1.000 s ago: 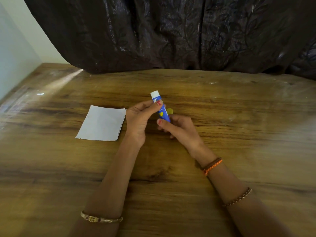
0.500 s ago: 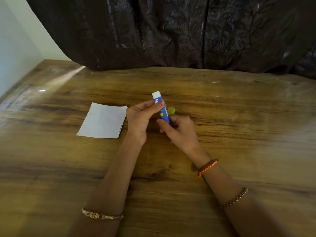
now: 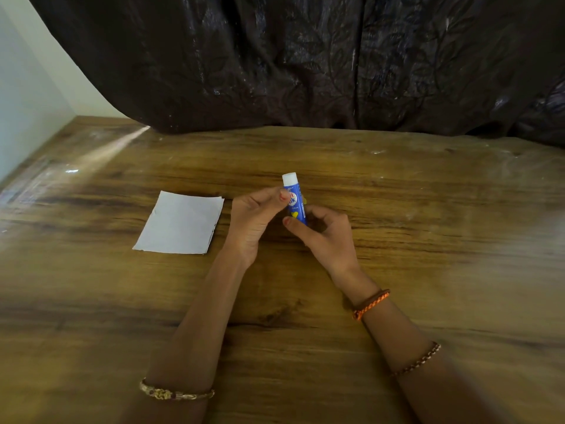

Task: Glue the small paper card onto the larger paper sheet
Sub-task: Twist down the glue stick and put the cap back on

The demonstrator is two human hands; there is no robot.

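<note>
A blue glue stick (image 3: pixel 296 199) with its white glue tip exposed stands nearly upright above the middle of the table. My left hand (image 3: pixel 255 223) pinches its upper body with thumb and finger. My right hand (image 3: pixel 322 237) grips its lower end, fingers curled around the base. A white paper sheet (image 3: pixel 180 223) lies flat on the wood to the left of my left hand, with a second edge showing along its right side. I cannot tell whether a smaller card lies on it.
The wooden table (image 3: pixel 428 240) spreads widely on all sides. A dark curtain (image 3: pixel 305 62) hangs along the far edge. A pale wall (image 3: pixel 24 96) borders the table at the left.
The glue stick has turned more upright between my hands. The yellow cap seen behind it earlier is now hidden. The paper has not moved.
</note>
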